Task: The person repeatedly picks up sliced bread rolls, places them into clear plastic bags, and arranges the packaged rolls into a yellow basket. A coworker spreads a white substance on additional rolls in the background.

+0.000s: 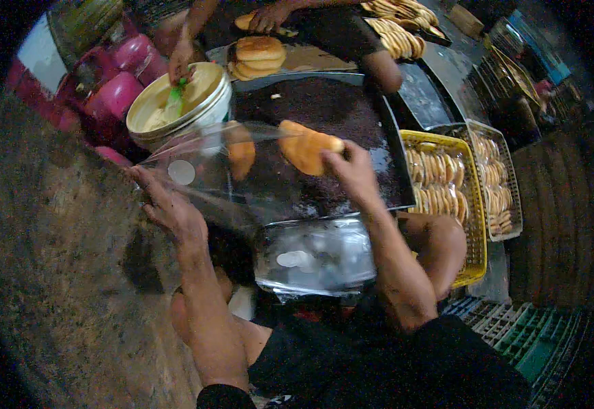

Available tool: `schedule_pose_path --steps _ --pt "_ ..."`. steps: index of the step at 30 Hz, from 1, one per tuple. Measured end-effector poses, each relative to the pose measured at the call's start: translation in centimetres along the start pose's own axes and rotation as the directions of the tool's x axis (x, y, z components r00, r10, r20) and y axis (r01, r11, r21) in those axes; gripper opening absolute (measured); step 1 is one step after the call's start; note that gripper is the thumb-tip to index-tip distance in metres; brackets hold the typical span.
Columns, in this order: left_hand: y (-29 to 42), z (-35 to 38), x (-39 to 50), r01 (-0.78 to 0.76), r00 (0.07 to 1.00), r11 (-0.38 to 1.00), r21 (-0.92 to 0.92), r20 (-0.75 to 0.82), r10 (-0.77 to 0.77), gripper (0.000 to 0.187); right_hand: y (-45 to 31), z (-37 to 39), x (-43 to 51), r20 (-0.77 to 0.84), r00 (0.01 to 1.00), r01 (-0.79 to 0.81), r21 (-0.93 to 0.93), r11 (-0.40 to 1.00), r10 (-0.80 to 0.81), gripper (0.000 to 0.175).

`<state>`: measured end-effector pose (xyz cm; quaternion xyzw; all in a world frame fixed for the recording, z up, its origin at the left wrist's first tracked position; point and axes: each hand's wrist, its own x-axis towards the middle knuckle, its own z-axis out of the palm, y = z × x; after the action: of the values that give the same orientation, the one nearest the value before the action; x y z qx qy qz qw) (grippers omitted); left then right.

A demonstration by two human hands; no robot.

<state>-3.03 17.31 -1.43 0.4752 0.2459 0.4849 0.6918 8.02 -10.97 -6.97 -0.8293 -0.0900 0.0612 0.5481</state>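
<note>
My left hand (pixel 171 209) grips the edge of a clear plastic bag (pixel 200 174) stretched out over the dark tray (pixel 322 102). In my right hand (pixel 350 171) is a round golden bread (pixel 304 148), held by its edge at the bag's right side. Another bread (pixel 239 151) shows to the left of it, through or beside the film; which one I cannot tell. A stack of clear plastic bags (pixel 317 255) lies before my lap, between my forearms.
Across the tray a co-worker's hand (pixel 182 61) holds a green spatula (pixel 174 99) in a cream-filled bucket (pixel 138 120), beside stacked breads (pixel 261 53). Pink gas cylinders (pixel 118 94) stand left. A yellow basket (pixel 476 204) and a pale basket (pixel 514 204) on the right hold bagged breads.
</note>
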Motion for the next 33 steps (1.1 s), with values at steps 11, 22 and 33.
schedule_pose_path --steps 11,22,33 --pt "-1.1 6.0 -10.0 0.038 0.759 0.987 0.154 0.638 -0.129 0.071 -4.2 -14.2 -10.4 -0.13 0.991 0.024 0.426 0.904 0.035 0.054" --pt "0.4 4.8 -13.2 0.773 0.599 0.593 -0.227 0.57 -0.562 0.053 -8.4 -4.3 -10.8 -0.201 0.842 0.521 0.065 0.851 -0.5 0.034" --pt "-2.4 5.8 -14.3 0.366 0.502 0.891 0.27 0.749 -0.433 0.061 -5.9 -8.2 -3.5 0.186 0.917 0.387 -0.629 0.674 -0.353 0.066"
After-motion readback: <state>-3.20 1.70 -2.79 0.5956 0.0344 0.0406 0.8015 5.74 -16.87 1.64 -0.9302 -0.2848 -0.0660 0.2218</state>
